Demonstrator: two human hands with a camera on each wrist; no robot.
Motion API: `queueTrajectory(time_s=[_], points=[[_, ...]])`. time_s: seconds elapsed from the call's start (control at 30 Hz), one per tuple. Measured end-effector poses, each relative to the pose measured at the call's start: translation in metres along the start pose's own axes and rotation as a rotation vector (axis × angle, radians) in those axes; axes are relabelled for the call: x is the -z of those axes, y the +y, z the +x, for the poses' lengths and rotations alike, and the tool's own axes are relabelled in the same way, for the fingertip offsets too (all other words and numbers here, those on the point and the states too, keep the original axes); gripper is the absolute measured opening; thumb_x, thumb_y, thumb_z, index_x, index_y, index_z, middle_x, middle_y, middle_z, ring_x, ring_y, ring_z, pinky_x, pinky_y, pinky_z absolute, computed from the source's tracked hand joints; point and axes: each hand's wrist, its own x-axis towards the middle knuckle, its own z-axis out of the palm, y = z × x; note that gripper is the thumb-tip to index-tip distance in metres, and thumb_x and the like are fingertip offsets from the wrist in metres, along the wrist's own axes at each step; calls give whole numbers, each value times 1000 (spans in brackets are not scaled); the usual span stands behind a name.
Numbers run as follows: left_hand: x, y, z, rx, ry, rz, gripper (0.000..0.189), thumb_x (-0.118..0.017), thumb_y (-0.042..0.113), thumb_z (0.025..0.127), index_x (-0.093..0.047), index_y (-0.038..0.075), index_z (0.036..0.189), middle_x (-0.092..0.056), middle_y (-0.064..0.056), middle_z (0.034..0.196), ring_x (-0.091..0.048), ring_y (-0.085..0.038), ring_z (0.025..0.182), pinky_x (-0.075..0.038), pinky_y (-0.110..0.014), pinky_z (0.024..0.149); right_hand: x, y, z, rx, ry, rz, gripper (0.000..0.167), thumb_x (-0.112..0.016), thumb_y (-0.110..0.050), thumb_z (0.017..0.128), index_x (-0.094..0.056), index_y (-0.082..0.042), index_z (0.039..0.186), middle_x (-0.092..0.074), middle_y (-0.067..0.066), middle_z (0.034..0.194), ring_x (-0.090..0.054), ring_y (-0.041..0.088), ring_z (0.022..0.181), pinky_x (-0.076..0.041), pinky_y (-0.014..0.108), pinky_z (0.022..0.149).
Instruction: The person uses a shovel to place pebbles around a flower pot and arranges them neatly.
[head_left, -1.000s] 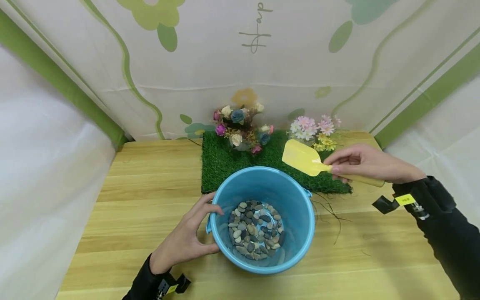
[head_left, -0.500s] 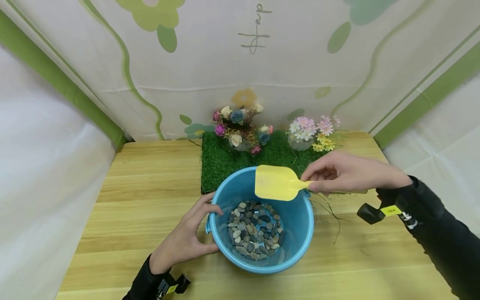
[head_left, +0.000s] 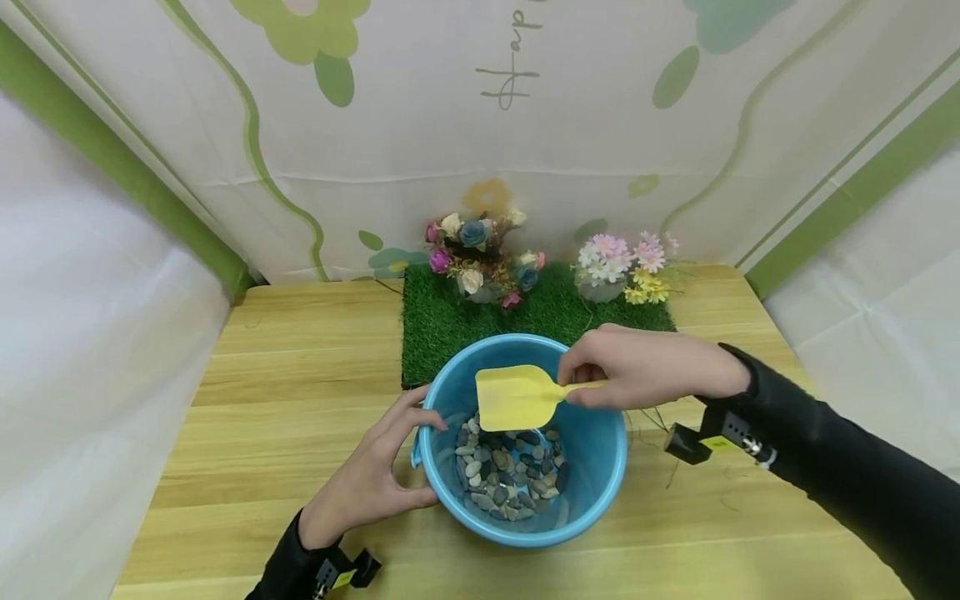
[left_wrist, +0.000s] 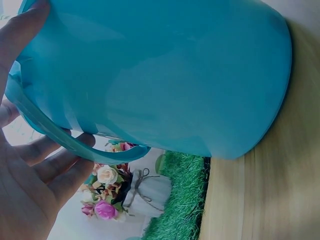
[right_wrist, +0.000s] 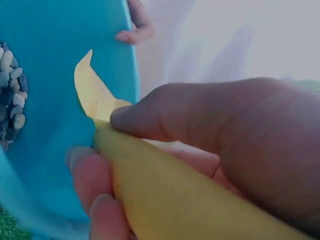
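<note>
A blue bucket (head_left: 592, 492) stands on the wooden table, with grey and tan pebbles (head_left: 498, 479) spread over its bottom. My left hand (head_left: 378, 475) grips the bucket's left rim, its fingertips over the edge and the thumb against the outer wall. The left wrist view shows the bucket's handle (left_wrist: 75, 145) hanging beside the fingers. With my right hand (head_left: 637, 367) I hold a yellow shovel (head_left: 517, 398) by its handle, thumb on top. Its blade hangs over the bucket's opening, above the pebbles, and hides some of them. No pebbles show on the blade.
Behind the bucket lies a green turf mat (head_left: 427, 333). On it stand a pot of mixed roses (head_left: 480, 258) and a pot of pink, white and yellow flowers (head_left: 618, 262). A patterned curtain (head_left: 420, 108) closes off the back. Thin dark strands lie right of the bucket.
My right hand has carried the shovel left and toward me, from over the turf mat to over the bucket's inside. The left hand has stayed on the rim.
</note>
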Motion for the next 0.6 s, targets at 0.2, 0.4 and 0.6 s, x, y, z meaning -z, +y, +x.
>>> queueTrajectory(time_s=[0.2, 0.4, 0.6], points=[[-1, 0, 0, -2, -8, -10, 64, -91, 18, 77, -50, 14, 127, -34, -14, 156, -38, -36, 141, -46, -44, 107, -9, -7, 15, -47, -33, -7, 25, -61, -10, 102, -56, -20, 79, -27, -9, 64, -26, 6, 56, -30, 30, 56], [-1, 0, -1, 1, -8, -12, 64, -91, 18, 78, -50, 14, 127, -34, -15, 156, -37, -36, 141, -46, -44, 107, -16, -10, 27, -71, -65, -31, 34, -60, -7, 101, -48, -19, 72, -25, -5, 64, -24, 7, 56, -28, 31, 56], [0, 0, -1, 2, -1, -9, 63, -90, 22, 79, -50, 17, 127, -34, -16, 155, -38, -37, 140, -47, -46, 106, -25, -13, 39, -138, -127, -53, 39, -62, -4, 98, -45, -20, 67, -28, -6, 60, -24, 8, 53, -26, 29, 54]])
